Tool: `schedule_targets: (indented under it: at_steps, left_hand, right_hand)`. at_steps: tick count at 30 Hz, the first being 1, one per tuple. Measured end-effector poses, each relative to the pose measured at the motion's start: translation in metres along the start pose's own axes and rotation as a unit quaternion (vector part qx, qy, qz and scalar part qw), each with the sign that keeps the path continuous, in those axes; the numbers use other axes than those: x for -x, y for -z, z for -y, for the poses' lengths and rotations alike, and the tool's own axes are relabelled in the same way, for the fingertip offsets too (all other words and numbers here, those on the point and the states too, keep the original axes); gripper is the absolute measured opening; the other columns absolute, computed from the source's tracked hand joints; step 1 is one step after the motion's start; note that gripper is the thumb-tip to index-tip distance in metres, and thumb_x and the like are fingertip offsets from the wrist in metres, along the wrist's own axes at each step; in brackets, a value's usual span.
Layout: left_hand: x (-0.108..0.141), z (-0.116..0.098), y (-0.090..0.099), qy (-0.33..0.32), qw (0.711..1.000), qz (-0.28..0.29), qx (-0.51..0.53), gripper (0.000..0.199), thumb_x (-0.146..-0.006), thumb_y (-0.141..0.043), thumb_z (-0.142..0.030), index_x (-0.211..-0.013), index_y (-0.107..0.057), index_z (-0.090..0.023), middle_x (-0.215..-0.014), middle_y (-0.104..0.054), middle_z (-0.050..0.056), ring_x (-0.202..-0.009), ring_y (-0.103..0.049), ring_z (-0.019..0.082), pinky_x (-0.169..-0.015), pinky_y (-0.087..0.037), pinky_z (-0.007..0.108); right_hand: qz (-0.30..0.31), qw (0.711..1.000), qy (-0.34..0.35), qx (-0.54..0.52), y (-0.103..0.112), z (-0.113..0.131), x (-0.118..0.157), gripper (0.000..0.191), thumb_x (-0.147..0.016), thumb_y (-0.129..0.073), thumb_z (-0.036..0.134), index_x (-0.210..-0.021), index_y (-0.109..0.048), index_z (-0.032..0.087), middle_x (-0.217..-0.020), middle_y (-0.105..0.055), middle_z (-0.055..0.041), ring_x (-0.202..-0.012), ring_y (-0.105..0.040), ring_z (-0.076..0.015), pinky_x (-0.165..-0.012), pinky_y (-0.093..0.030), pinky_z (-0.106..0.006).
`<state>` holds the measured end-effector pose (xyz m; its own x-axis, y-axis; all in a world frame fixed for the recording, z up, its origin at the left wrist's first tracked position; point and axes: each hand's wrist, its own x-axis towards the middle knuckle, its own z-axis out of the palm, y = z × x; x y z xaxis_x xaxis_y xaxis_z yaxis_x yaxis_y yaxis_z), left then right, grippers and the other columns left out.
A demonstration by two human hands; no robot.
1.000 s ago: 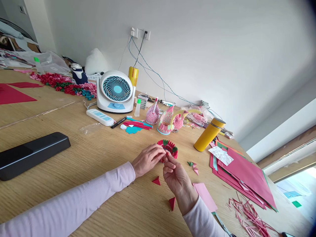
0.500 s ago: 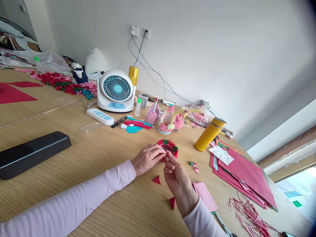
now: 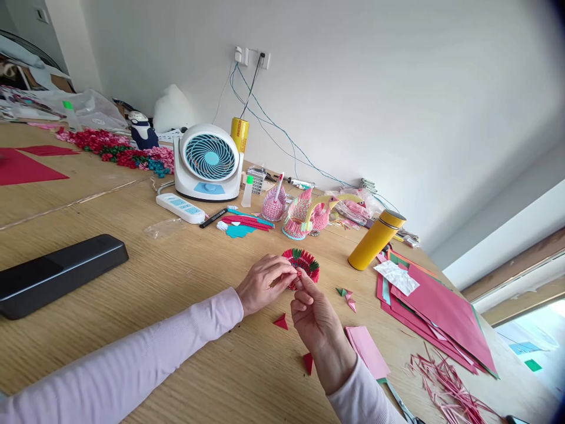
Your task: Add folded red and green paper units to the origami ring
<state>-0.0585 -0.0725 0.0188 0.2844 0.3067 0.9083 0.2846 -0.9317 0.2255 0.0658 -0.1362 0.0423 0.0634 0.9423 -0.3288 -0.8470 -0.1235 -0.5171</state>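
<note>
A round ring of folded red and green paper pieces point(image 3: 306, 259) stands on the table, its near side partly covered by my fingers. My left hand point(image 3: 266, 284) is closed in a pinch at the ring's near edge. Facing it, my right hand point(image 3: 315, 321) pinches too, thumb and forefinger almost touching the left fingertips. Between both sets of fingertips shows a small red folded paper piece point(image 3: 299, 272). Loose red paper triangles point(image 3: 281, 321) lie nearer to me, one partly behind my right wrist. Small green and pink folded pieces point(image 3: 347, 296) lie right of the ring.
Behind the ring are paper swans point(image 3: 298, 217), a white fan point(image 3: 209, 159) and a power strip point(image 3: 180, 208). Rightward stand a yellow flask point(image 3: 375, 240), red paper sheets point(image 3: 445, 309), pink slips point(image 3: 367, 351), scissors point(image 3: 399, 400) and paper shreds point(image 3: 445, 386). A black case point(image 3: 62, 274) lies left.
The hands stay at the ring's near edge with only slight finger shifts. The whole view has moved by a few pixels; nothing on the table has moved.
</note>
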Motion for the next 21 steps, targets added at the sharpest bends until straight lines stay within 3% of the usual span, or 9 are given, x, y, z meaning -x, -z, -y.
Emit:
schedule_targets:
  at_steps: [7, 14, 16, 21]
  left_hand:
    - [0.001, 0.000, -0.002, 0.014, 1.000, -0.005, -0.001, 0.006, -0.093, -0.056, -0.018, -0.090, -0.061, -0.018, -0.084, -0.069, 0.003, -0.084, -0.065, 0.015, -0.081, -0.053, 0.030]
    - [0.002, 0.001, -0.004, 0.022, 1.000, 0.016, -0.006, 0.009, -0.091, -0.053, -0.017, -0.084, -0.058, -0.019, -0.078, -0.067, 0.002, -0.079, -0.063, 0.015, -0.087, -0.052, 0.033]
    - [0.001, 0.002, -0.002, 0.025, 0.999, 0.026, -0.002, 0.009, -0.093, -0.052, -0.019, -0.087, -0.058, -0.019, -0.081, -0.067, 0.002, -0.082, -0.063, 0.016, -0.087, -0.051, 0.033]
    - [0.003, 0.013, 0.002, 0.076, 0.994, 0.079, -0.010, 0.018, -0.096, -0.048, -0.023, -0.110, -0.060, -0.018, -0.105, -0.067, 0.008, -0.101, -0.061, 0.019, -0.093, -0.045, 0.037]
  right_hand:
    - [-0.028, 0.999, -0.016, 0.009, -0.005, 0.004, 0.002, 0.007, -0.083, -0.067, 0.010, -0.087, -0.063, 0.014, -0.067, -0.063, 0.0056, -0.034, -0.036, 0.0029, -0.031, -0.031, -0.008]
    - [-0.001, 0.998, -0.017, 0.058, 0.002, 0.005, -0.002, 0.012, -0.075, -0.075, 0.013, -0.081, -0.064, 0.015, -0.064, -0.061, 0.0059, -0.035, -0.032, 0.0020, -0.031, -0.029, -0.009]
    - [0.008, 0.997, 0.009, 0.081, 0.001, 0.010, -0.002, 0.016, -0.071, -0.078, 0.013, -0.084, -0.067, 0.014, -0.065, -0.061, 0.0055, -0.037, -0.031, 0.0022, -0.032, -0.028, -0.009]
    - [0.028, 0.969, 0.156, 0.191, -0.002, 0.035, -0.005, 0.026, -0.062, -0.085, 0.021, -0.085, -0.073, 0.013, -0.062, -0.060, 0.0053, -0.040, -0.029, 0.0013, -0.034, -0.024, -0.012]
